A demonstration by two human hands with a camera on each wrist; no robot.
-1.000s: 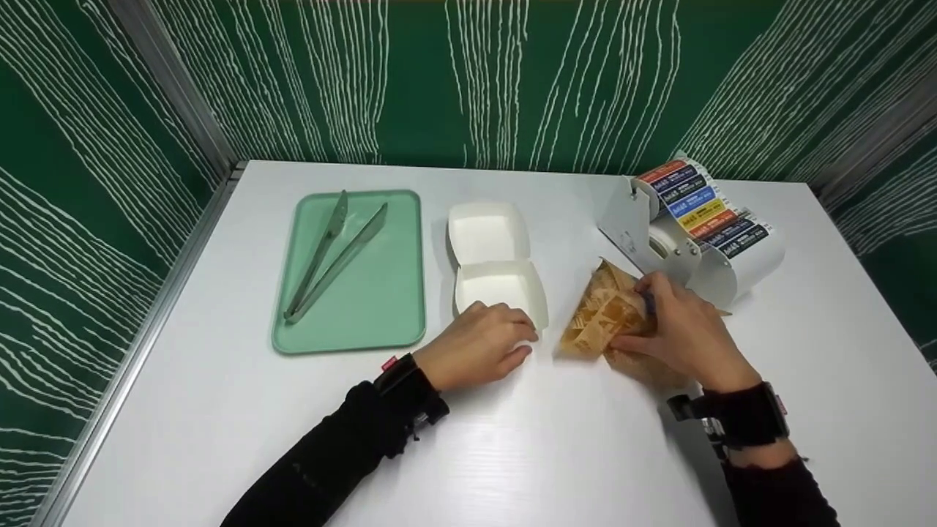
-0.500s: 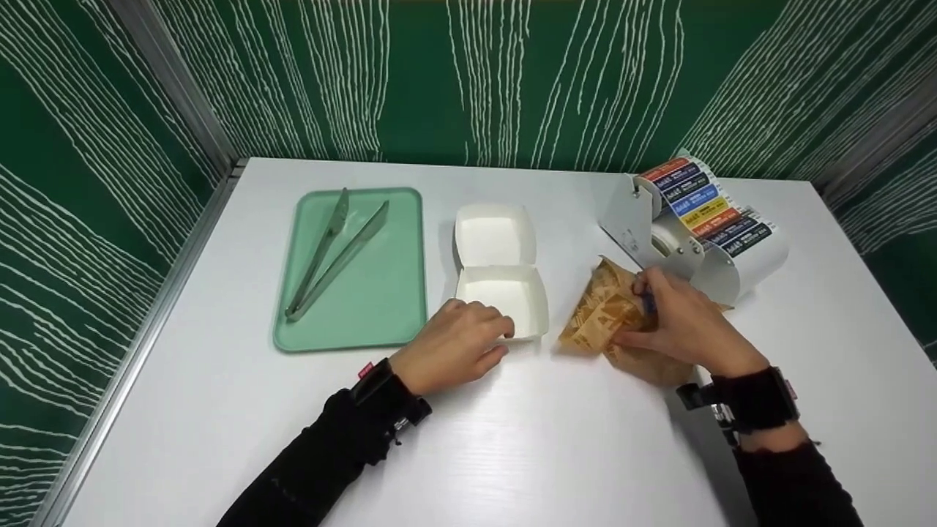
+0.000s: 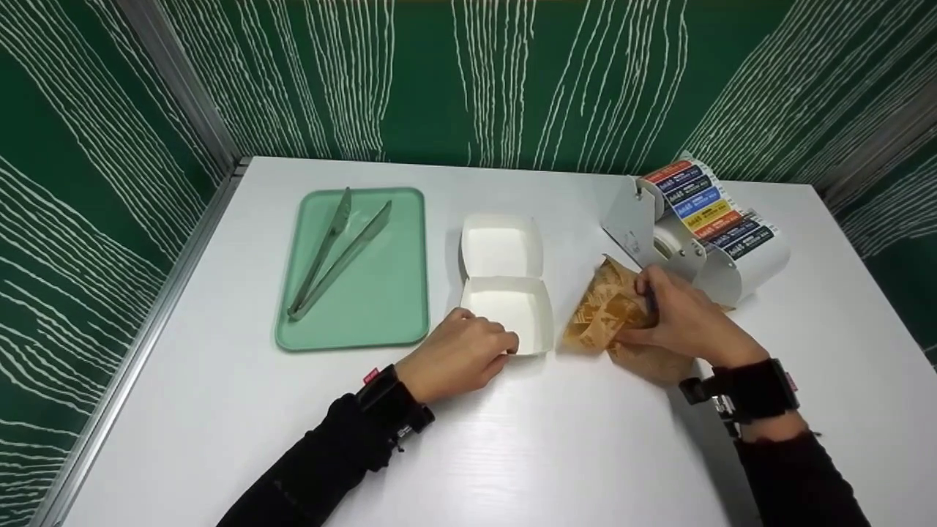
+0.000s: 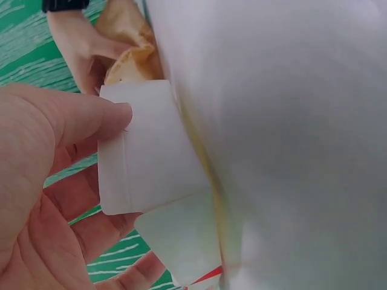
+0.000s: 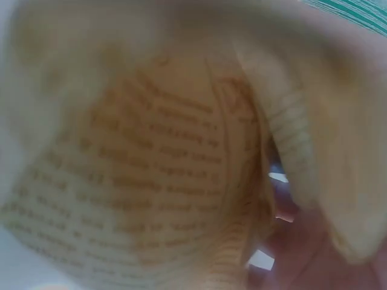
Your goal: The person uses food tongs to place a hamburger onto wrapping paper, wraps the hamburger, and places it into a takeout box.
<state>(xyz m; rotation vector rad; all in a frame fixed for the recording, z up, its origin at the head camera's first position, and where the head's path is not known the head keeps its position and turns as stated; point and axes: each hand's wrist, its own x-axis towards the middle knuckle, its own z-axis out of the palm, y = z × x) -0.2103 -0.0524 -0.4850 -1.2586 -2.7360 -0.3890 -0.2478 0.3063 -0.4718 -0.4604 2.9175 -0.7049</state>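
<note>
The wrapped packet (image 3: pixel 596 318) is gripped by the right hand (image 3: pixel 684 318), just to the right of the white box (image 3: pixel 521 311). The box (long from front to back) is pinched at its near edge by the left hand (image 3: pixel 457 355).

open white clamshell box (image 3: pixel 511 300), brown printed paper packet (image 3: pixel 602 315) just to its right
</note>
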